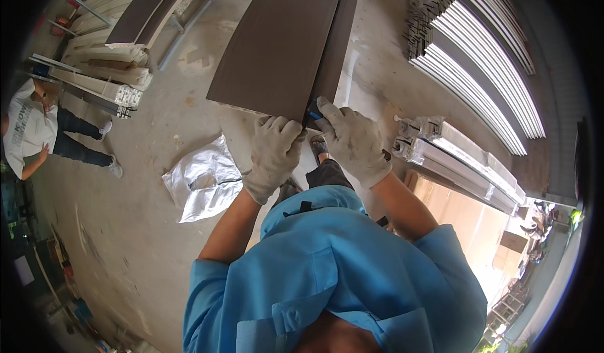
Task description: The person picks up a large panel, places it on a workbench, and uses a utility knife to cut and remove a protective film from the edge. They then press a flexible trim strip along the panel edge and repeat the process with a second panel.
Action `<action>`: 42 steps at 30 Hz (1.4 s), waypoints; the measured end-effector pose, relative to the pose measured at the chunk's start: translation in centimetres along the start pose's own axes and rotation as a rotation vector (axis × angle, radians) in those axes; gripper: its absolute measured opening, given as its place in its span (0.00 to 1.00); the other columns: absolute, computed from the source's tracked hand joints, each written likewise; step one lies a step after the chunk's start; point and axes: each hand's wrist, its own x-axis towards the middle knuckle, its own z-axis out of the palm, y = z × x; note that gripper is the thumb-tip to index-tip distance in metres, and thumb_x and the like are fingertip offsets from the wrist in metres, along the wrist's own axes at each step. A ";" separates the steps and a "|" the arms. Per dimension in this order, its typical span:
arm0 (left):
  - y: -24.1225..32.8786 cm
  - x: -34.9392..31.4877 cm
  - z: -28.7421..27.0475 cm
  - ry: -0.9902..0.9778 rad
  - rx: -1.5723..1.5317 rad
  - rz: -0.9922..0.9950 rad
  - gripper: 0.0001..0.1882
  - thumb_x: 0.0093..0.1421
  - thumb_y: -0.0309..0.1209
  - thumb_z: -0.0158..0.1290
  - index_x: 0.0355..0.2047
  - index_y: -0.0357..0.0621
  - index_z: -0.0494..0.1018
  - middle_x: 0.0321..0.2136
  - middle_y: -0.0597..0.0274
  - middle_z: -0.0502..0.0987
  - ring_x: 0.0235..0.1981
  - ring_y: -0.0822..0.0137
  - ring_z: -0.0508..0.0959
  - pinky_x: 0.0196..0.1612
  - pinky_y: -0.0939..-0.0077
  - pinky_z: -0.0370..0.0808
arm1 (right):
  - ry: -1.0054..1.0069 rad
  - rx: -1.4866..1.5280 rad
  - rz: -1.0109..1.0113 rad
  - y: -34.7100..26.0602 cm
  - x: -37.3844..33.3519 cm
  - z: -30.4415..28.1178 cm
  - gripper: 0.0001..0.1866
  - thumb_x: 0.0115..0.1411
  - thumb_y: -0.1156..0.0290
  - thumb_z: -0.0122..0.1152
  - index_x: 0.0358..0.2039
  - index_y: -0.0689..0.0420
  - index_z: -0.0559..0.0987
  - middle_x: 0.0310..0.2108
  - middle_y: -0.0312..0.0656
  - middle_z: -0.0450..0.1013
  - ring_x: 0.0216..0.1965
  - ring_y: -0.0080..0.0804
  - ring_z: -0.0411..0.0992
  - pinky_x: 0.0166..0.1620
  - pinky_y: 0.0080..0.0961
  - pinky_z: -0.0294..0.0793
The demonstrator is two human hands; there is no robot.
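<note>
A long dark brown panel stretches away in front of me, with a narrow brown strip along its right side and a dark gap between them. My left hand, in a pale work glove, is closed at the panel's near right corner, its fingers curled over the end. Just right of it, my right hand, gloved too, is closed around a small blue tool held against the strip's near end. Most of that tool is hidden by the fingers, so its exact kind does not show.
A silvery sheet or sack lies on the concrete floor to the left. Another person stands at far left, near stacked boards. Brown panels lie beyond. White-edged panels and wrapped lengths line the right.
</note>
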 end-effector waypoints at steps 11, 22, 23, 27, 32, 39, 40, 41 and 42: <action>2.8 -1.6 1.5 0.202 -0.433 -0.452 0.07 0.60 0.23 0.61 0.37 0.36 0.77 0.29 0.58 0.77 0.27 0.69 0.77 0.31 0.73 0.73 | -0.209 0.277 -0.592 1.4 8.6 -4.1 0.24 0.50 0.63 0.69 0.51 0.46 0.79 0.47 0.38 0.76 0.36 0.47 0.80 0.41 0.39 0.80; 3.6 -2.3 0.7 0.231 -0.004 -0.407 0.09 0.52 0.27 0.65 0.34 0.45 0.77 0.25 0.61 0.75 0.25 0.59 0.75 0.30 0.65 0.70 | -0.619 -0.287 -1.359 -0.4 14.0 -2.8 0.17 0.54 0.61 0.68 0.45 0.44 0.78 0.33 0.36 0.73 0.31 0.35 0.80 0.33 0.34 0.82; 3.5 -2.3 0.4 0.237 0.055 -0.368 0.09 0.52 0.27 0.65 0.33 0.46 0.77 0.25 0.61 0.74 0.25 0.59 0.75 0.30 0.64 0.69 | -0.627 -0.308 -1.405 -0.6 14.4 -2.7 0.17 0.54 0.60 0.69 0.44 0.45 0.78 0.33 0.36 0.73 0.31 0.35 0.80 0.33 0.34 0.82; 3.3 -2.4 -0.2 0.163 0.277 -0.302 0.08 0.52 0.28 0.62 0.33 0.48 0.77 0.24 0.64 0.74 0.24 0.60 0.74 0.32 0.65 0.67 | -0.669 -0.320 -1.508 -0.9 15.3 -2.0 0.18 0.54 0.57 0.70 0.42 0.48 0.76 0.32 0.37 0.73 0.32 0.35 0.80 0.33 0.33 0.82; 3.8 -2.2 0.3 0.274 0.233 -0.342 0.08 0.52 0.29 0.61 0.34 0.47 0.77 0.23 0.64 0.72 0.23 0.60 0.73 0.31 0.65 0.66 | -0.678 -0.184 -1.559 -0.2 15.7 -1.0 0.20 0.54 0.54 0.70 0.43 0.49 0.75 0.32 0.38 0.73 0.32 0.35 0.80 0.32 0.32 0.83; 2.3 -1.9 0.4 0.223 0.221 -0.307 0.08 0.50 0.27 0.61 0.33 0.47 0.77 0.22 0.61 0.71 0.23 0.57 0.74 0.29 0.63 0.69 | -0.574 -0.109 -1.524 0.7 14.9 -0.3 0.18 0.54 0.55 0.69 0.41 0.49 0.76 0.30 0.38 0.73 0.30 0.33 0.80 0.30 0.32 0.82; 2.0 -1.8 0.5 0.264 0.054 -0.316 0.08 0.50 0.27 0.61 0.32 0.47 0.77 0.22 0.61 0.71 0.24 0.57 0.74 0.29 0.63 0.70 | -0.552 -0.103 -1.509 0.8 14.6 -0.2 0.18 0.55 0.55 0.69 0.40 0.49 0.76 0.29 0.38 0.73 0.30 0.34 0.80 0.31 0.31 0.82; 1.6 -1.6 0.5 0.269 0.038 -0.332 0.08 0.49 0.26 0.62 0.31 0.47 0.77 0.22 0.61 0.72 0.25 0.57 0.75 0.29 0.63 0.71 | -0.538 -0.090 -1.494 0.8 14.5 -0.1 0.18 0.55 0.55 0.69 0.40 0.50 0.76 0.29 0.39 0.73 0.30 0.34 0.80 0.31 0.31 0.82; 1.4 -1.6 0.5 0.278 0.128 -0.334 0.08 0.49 0.26 0.62 0.31 0.46 0.77 0.23 0.61 0.72 0.25 0.56 0.75 0.29 0.63 0.71 | -0.526 -0.062 -1.483 1.0 14.3 -0.1 0.17 0.55 0.55 0.68 0.39 0.50 0.76 0.28 0.39 0.72 0.31 0.34 0.80 0.31 0.30 0.82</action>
